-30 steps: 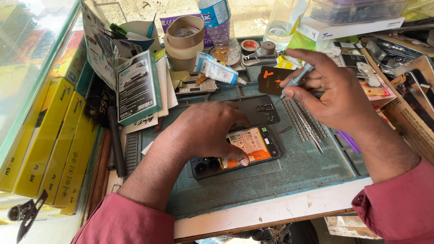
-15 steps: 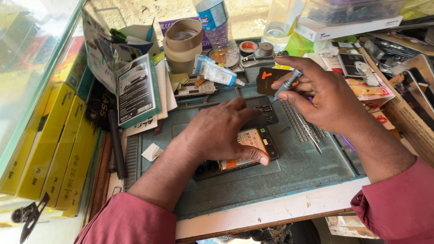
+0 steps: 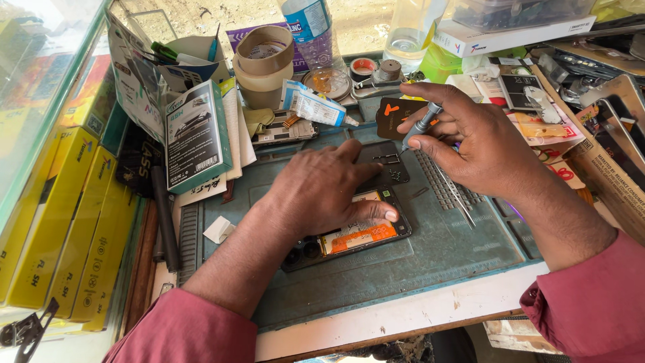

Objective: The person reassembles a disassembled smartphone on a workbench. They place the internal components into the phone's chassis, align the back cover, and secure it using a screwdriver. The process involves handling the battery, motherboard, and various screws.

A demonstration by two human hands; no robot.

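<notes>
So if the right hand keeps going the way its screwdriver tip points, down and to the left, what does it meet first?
Probably the dark metal plate on the mat, just below the screwdriver tip held by the right hand. Beyond it lie the left hand and opened phone. Depth is unclear.

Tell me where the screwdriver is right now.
The screwdriver is in the right hand, upper centre-right of the head view, tip down over the green mat, just beyond the opened phone.
</notes>
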